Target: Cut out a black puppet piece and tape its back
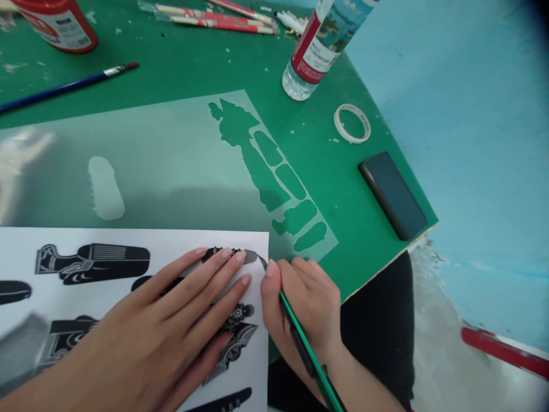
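A white sheet (163, 236) printed with black patterned shapes lies on the green table. My left hand (171, 320) rests flat on it, fingers stretched out, fingertips on a dark elongated shape near the top right corner. My right hand (304, 303) is closed around a green and black pen-like tool (306, 343), its tip at the right end of that same shape. Beyond the paper lies a translucent sheet (171, 143) with several cut-out openings along its right side. On it sits a small pale oval piece (106, 189).
A water bottle (311, 54), a tape roll (352, 123) and a dark phone (393, 195) stand or lie at the right. A blue paintbrush (64, 88), a red container (62, 26) and wrapped sticks (218, 20) are farther back. Something pale and blurred (21, 160) is at the left.
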Demonstrator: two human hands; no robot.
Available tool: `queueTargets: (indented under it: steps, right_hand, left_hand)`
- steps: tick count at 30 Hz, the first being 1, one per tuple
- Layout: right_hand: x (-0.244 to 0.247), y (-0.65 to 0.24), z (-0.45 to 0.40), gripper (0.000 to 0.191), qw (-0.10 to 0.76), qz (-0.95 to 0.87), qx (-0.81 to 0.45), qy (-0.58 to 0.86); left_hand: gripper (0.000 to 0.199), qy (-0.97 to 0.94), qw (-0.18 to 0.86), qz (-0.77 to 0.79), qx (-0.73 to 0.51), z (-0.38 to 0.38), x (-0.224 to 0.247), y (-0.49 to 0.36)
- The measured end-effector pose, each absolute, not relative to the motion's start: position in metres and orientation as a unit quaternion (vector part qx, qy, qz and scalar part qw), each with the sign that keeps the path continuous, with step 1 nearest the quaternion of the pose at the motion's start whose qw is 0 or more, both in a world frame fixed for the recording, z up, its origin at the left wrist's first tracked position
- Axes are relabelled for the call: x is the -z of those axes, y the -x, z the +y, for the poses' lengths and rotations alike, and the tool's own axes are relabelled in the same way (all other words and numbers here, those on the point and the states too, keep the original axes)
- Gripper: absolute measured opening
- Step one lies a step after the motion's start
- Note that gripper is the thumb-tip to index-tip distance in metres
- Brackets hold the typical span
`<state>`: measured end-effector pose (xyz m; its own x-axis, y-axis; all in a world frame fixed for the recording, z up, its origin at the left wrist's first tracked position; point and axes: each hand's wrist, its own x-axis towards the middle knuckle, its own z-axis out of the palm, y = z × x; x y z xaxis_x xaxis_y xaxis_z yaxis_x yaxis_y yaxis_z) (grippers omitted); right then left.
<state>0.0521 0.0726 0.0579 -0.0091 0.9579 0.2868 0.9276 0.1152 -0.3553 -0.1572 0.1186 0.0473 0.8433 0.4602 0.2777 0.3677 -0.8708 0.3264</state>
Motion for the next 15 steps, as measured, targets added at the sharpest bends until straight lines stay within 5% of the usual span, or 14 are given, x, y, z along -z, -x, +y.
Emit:
queueTargets:
  steps: [15]
  right_hand:
    - [-0.0587,-0.0507,0.0722,0.044,0.235,-0.705,-0.038,0.668]
  left_hand:
    - [0.062,-0.952,0.135,0.214,-0.169,0.1189,-0.0497,0.1581]
